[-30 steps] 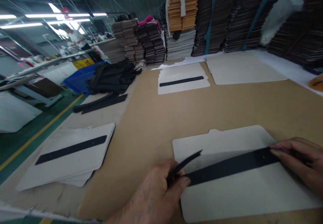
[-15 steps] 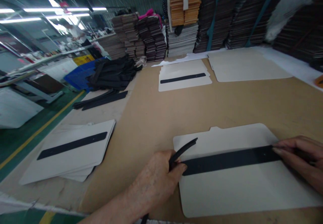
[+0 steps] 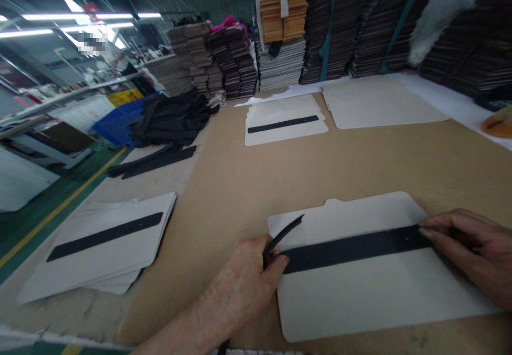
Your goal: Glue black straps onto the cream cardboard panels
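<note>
A flat black strip [image 3: 352, 249] stretches across a pale, round-cornered panel [image 3: 372, 293] on the table in front of me. My left hand [image 3: 246, 277] is closed, its thumb on the strip's left end, and more narrow black strips [image 3: 285, 231] are gripped in the same fist. Their tips poke out above the thumb, and a dark end shows below the wrist. At the other end, my right hand [image 3: 466, 243] pinches the strip between thumb and fingers. The panel's right side is partly behind that hand.
Left, a stack of pale panels [image 3: 120, 253] has a black strip on top. Behind it lie loose black strips [image 3: 156, 160] and a black fabric heap [image 3: 172, 117]. Farther back are another strip-topped stack [image 3: 280, 109] and plain panels [image 3: 384, 101]. Bundled piles [image 3: 280, 66] line the back.
The view has shifted slightly, so everything sits a little farther left. Both hands keep their hold on the black strip, and the strip lies across the panel much as before.
</note>
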Action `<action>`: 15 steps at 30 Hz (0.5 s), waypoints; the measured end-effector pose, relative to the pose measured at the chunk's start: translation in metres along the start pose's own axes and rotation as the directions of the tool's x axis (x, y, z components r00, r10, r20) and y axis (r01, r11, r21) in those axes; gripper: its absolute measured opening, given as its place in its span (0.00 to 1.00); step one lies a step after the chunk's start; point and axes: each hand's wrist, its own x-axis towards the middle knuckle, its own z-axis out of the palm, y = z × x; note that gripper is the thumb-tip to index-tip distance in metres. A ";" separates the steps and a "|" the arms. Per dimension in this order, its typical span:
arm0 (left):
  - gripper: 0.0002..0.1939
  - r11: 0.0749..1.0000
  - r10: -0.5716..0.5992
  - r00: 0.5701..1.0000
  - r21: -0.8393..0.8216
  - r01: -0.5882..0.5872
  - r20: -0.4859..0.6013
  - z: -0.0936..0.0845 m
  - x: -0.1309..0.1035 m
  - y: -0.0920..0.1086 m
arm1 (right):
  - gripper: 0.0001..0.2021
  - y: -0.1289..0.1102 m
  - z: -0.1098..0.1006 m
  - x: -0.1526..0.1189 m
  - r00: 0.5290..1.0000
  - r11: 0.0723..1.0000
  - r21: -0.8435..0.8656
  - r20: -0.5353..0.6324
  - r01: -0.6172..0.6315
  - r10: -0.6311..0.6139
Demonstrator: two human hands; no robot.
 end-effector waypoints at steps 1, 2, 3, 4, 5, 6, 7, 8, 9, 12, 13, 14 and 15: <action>0.10 1.000 0.001 1.000 0.008 -0.001 -0.006 0.000 0.000 0.000 | 0.09 0.000 0.000 0.000 1.000 1.000 -0.004 -0.003 -0.007 0.007; 0.10 1.000 0.002 1.000 0.014 -0.002 -0.010 0.001 0.000 0.001 | 0.09 -0.002 -0.001 0.000 1.000 1.000 -0.003 -0.002 -0.011 0.011; 0.09 1.000 0.007 1.000 0.016 -0.006 -0.011 0.002 0.000 0.001 | 0.09 -0.004 -0.003 0.000 1.000 1.000 0.002 -0.003 -0.015 0.015; 0.09 1.000 0.013 1.000 0.019 -0.013 -0.013 0.002 -0.001 0.002 | 0.08 -0.008 -0.004 0.001 1.000 1.000 0.007 -0.001 -0.023 0.023; 0.09 0.999 0.017 1.000 0.027 -0.017 -0.015 0.003 -0.001 0.003 | 0.08 -0.012 -0.006 0.002 0.999 0.999 0.014 0.004 -0.031 0.031; 0.09 0.999 0.023 1.000 0.040 -0.022 -0.015 0.003 -0.002 0.003 | 0.08 -0.016 -0.008 0.003 0.999 0.999 0.024 0.008 -0.036 0.036; 0.09 0.998 0.026 1.000 0.060 -0.025 -0.016 0.003 -0.002 0.004 | 0.09 -0.019 -0.010 0.004 0.999 0.999 0.035 0.013 -0.035 0.034; 0.08 0.996 0.029 0.999 0.085 -0.027 -0.016 0.003 -0.002 0.005 | 0.09 -0.022 -0.011 0.005 1.000 0.999 0.045 0.014 -0.025 0.024; 0.08 0.993 0.030 0.999 0.112 -0.029 -0.015 0.003 -0.002 0.005 | 0.10 -0.025 -0.012 0.006 1.000 0.999 0.055 0.010 -0.004 0.004; 0.07 0.983 0.031 0.999 0.181 -0.029 -0.008 0.003 -0.001 0.004 | 0.12 -0.028 -0.012 0.009 0.997 0.995 0.065 -0.010 0.072 -0.072; 0.07 0.979 0.030 0.999 0.201 -0.027 -0.012 0.004 -0.001 0.004 | 0.12 -0.028 -0.012 0.010 0.996 0.994 0.061 -0.009 0.092 -0.091; 0.06 0.974 0.036 0.999 0.223 -0.031 -0.019 0.004 -0.001 0.003 | 0.12 -0.028 -0.011 0.010 0.994 0.993 0.054 -0.009 0.109 -0.109; 0.05 0.968 0.049 0.998 0.248 -0.040 -0.033 0.005 -0.002 0.002 | 0.12 -0.029 -0.010 0.010 0.992 0.991 0.041 -0.010 0.126 -0.126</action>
